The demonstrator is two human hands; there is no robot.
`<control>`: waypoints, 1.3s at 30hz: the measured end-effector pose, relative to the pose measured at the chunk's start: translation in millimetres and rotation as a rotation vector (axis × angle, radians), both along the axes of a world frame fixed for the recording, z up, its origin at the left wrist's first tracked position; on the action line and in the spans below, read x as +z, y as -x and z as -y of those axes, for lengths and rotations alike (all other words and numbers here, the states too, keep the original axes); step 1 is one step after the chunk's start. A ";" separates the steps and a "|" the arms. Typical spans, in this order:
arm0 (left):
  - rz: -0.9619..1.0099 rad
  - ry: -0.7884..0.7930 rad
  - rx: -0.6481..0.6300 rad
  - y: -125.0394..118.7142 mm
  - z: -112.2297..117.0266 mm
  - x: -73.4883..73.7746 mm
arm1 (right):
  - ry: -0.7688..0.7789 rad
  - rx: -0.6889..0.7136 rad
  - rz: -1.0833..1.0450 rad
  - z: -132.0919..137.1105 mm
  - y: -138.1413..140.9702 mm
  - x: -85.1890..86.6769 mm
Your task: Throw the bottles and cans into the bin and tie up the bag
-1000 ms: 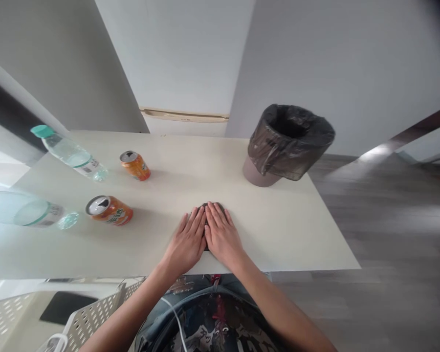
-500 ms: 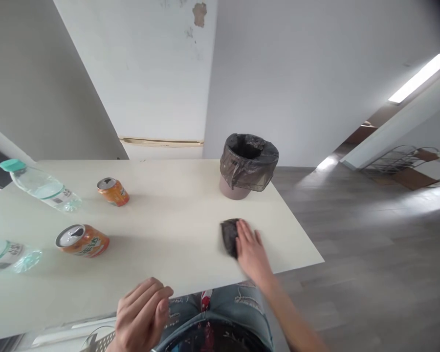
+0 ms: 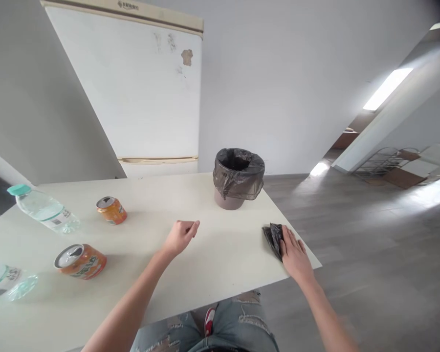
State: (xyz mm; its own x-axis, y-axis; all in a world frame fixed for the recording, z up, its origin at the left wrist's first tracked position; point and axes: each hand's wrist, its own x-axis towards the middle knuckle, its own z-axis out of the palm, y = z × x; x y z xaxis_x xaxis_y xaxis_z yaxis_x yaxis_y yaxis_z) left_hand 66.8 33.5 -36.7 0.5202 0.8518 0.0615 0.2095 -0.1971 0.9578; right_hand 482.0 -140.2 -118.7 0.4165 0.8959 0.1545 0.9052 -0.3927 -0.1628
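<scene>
My right hand [image 3: 295,253] lies flat, fingers stretched, on a folded dark plastic bag [image 3: 273,238] near the right edge of the cream table [image 3: 205,264]. My left hand [image 3: 180,235] hovers over the middle of the table with its fingers curled in and nothing in them. A small bin lined with a dark bag [image 3: 238,178] stands at the back right. On the left lie two orange cans, one near [image 3: 80,260] and one further back [image 3: 112,210], and two clear water bottles, one with a teal cap [image 3: 44,209] and one at the frame's left edge [image 3: 5,282].
A white fridge [image 3: 139,93] stands behind the table against a grey wall. Grey wood floor [image 3: 370,254] stretches to the right, with a wire rack [image 3: 385,161] far off. My knees in torn jeans [image 3: 220,327] show below the table's front edge.
My right hand slid the dark bag from the table's middle to its right edge. My left hand left the bag, drew back, then reached forward over the table. The view tilted up.
</scene>
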 end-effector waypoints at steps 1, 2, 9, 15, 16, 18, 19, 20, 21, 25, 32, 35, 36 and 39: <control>0.041 0.044 -0.055 -9.5 -15.2 -1.0 | -0.037 0.012 -0.028 1.5 0.1 1.2; 0.078 0.094 -0.129 -15.9 -28.2 -3.3 | -0.077 0.035 -0.058 4.0 -0.6 3.0; 0.125 0.485 -0.855 -2.1 -42.8 -31.2 | -0.316 0.107 -0.372 18.2 -2.6 34.0; 0.145 0.612 -1.076 -6.5 -34.1 -25.4 | -0.782 0.271 -0.106 -38.1 56.8 114.5; 0.152 0.622 -1.095 -10.5 -31.3 -23.9 | -0.833 0.333 -0.031 -52.4 69.1 133.1; 0.157 0.640 -1.145 -20.4 -19.9 -22.8 | -0.845 0.438 0.072 -82.8 89.1 168.5; 0.155 0.649 -1.171 -26.2 -10.7 -23.5 | -0.801 0.473 0.099 -98.5 95.7 183.4; 0.149 0.659 -1.191 -32.7 0.5 -25.0 | -0.753 0.487 0.122 -114.2 99.7 195.5; 0.142 0.666 -1.211 -39.8 13.0 -27.0 | -0.684 0.504 0.150 -129.7 101.6 204.5; 0.159 0.646 -1.368 -71.5 53.9 -34.8 | -0.466 0.599 0.194 -182.4 102.9 214.1; -0.117 0.831 -1.958 -95.9 55.1 -42.2 | -0.555 0.803 0.116 -181.1 186.8 212.2; -0.119 0.789 -2.003 -102.0 56.5 -52.4 | -0.563 0.921 0.107 -160.9 244.1 212.3; -0.088 0.739 -1.972 -104.0 56.9 -56.8 | -0.564 0.945 0.111 -157.1 259.9 211.4; 0.091 0.651 -1.750 -106.9 57.9 -71.4 | -0.544 0.985 0.097 -155.9 289.2 208.9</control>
State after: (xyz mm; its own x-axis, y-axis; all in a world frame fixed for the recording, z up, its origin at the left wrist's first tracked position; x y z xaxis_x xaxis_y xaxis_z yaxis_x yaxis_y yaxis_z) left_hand 173.7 -24.4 -108.1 0.7326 -0.6779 0.0616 0.1503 0.2495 0.9566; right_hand 192.8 15.8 90.2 -0.4699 0.6311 0.6172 0.7992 0.6010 -0.0061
